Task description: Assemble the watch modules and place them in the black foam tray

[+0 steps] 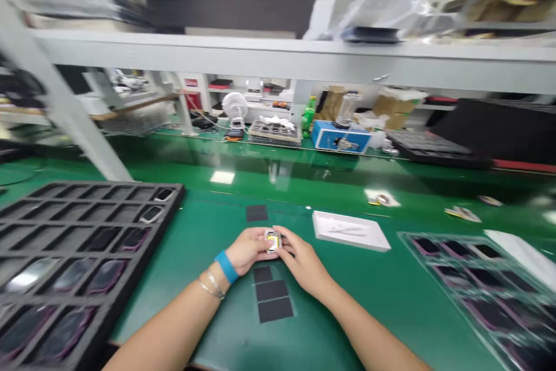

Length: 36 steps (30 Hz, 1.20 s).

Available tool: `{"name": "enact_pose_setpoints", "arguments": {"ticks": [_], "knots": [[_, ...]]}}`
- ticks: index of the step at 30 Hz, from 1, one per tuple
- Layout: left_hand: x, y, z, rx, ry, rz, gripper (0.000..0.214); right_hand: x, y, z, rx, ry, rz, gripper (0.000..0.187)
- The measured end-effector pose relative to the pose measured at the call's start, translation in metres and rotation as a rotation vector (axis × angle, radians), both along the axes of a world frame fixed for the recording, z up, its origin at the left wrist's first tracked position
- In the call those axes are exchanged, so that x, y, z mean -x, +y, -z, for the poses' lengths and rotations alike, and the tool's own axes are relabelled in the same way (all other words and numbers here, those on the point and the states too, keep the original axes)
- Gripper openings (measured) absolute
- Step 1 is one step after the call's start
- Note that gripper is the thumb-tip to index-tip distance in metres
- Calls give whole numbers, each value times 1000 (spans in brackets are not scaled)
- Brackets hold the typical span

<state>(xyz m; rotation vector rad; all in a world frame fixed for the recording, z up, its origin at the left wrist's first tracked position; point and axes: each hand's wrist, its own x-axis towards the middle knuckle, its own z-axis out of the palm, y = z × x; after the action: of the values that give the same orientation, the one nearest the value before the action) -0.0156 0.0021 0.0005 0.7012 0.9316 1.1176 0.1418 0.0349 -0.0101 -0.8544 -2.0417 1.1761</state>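
Both my hands meet over the green mat at the middle of the bench. My left hand (248,249), with a blue wristband and thin bracelets, and my right hand (304,264) pinch a small white and yellow part (273,241) between their fingertips. Just below the hands lies a strip of dark square pads (273,298). One more dark pad (256,213) lies beyond the hands. A white flat tray (350,230) with thin tools on it sits to the right of the hands.
A black compartment tray (78,255) holding dark glossy parts fills the left. A clear tray (482,284) of similar parts lies at the right. Beyond a green belt stand a fan (235,108), a green bottle (308,116), a blue box (341,138) and cartons. A grey shelf (278,58) runs overhead.
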Motion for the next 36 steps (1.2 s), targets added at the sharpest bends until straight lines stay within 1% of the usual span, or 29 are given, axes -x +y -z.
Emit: {"name": "enact_pose_setpoints", "arguments": {"ticks": [3,6,9,11,12,13,15,18,20,21,23,25,26,28,30,32,34,36], "knots": [[0,1,1,-7,14,-30,40,1,2,1,114,76,0,35],[-2,1,0,-24,24,-51,46,2,2,0,161,92,17,35],[-4,-2,-5,-54,41,-69,45,1,2,0,146,79,21,39],[2,-5,-14,-84,58,-84,45,0,3,1,91,99,34,43],[8,-7,-21,-101,68,-102,45,-1,3,2,56,113,50,45],[18,-9,-28,-120,80,-133,45,-2,4,2,23,122,71,46],[48,-15,-45,-157,117,-235,41,-4,6,3,-18,120,121,44],[115,-28,-71,-180,255,-453,34,-7,10,4,-30,98,189,41],[163,-39,-81,-150,419,-628,32,-8,12,4,-40,96,225,39],[185,-45,-83,-114,523,-720,30,-7,13,4,-49,93,237,38],[221,-58,-81,-13,763,-875,28,-6,13,2,-75,83,243,36],[244,-68,-72,101,1014,-949,24,-5,11,1,-108,78,233,34],[250,-71,-66,146,1130,-955,22,-4,10,1,-123,76,226,33],[254,-73,-55,208,1335,-927,19,-4,9,0,-149,69,216,32],[253,-72,-50,244,1494,-872,22,-5,8,-1,-173,64,219,31],[248,-71,-54,273,1617,-812,29,-6,8,-2,-193,65,230,30],[240,-73,-64,285,1714,-759,36,-7,9,-3,-207,60,243,29],[223,-75,-74,258,1782,-700,39,-8,9,-3,-216,43,247,28]]}}
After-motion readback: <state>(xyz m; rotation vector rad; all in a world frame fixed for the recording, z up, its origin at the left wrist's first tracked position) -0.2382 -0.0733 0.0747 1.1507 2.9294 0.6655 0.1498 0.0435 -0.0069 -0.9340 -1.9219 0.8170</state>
